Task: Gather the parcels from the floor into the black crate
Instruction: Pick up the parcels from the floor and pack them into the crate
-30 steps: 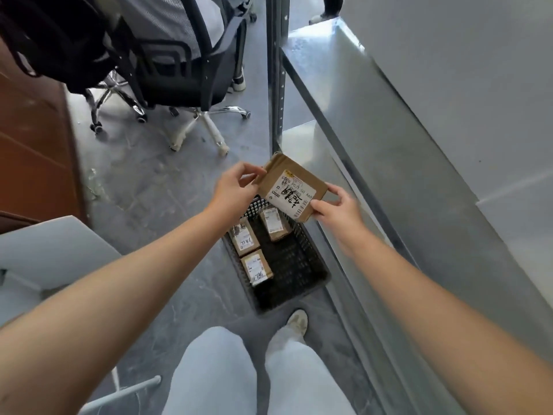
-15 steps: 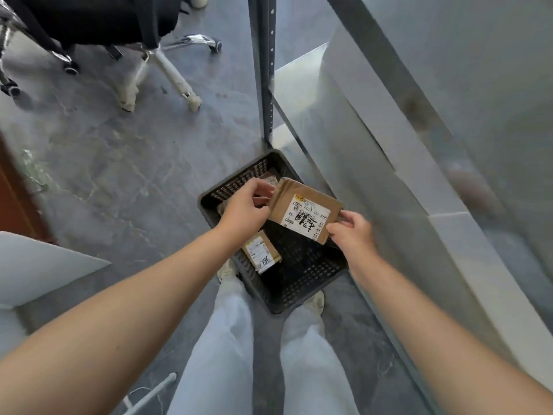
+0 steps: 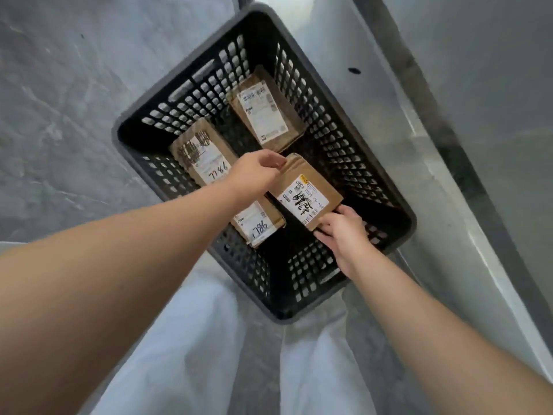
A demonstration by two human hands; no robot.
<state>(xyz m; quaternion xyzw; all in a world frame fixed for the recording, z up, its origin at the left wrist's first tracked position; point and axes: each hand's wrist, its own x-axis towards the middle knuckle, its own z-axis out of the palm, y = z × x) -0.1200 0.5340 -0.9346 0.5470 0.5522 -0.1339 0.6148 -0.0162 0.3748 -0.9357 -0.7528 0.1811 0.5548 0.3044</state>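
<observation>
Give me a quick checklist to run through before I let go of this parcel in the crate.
1. Grip on the held parcel: left hand pinches its far corner, right hand grips its near edge: ok.
2. It is inside the rim of the black crate: ok.
3. It rests on the crate bottom: cannot tell.
4. Spot beneath it is free: cannot tell, the parcel hides it.
5. Already in, flat, labels up: far parcel, left parcel, near parcel: ok.
6. No parcels left on the floor: cannot tell; none in view.
</observation>
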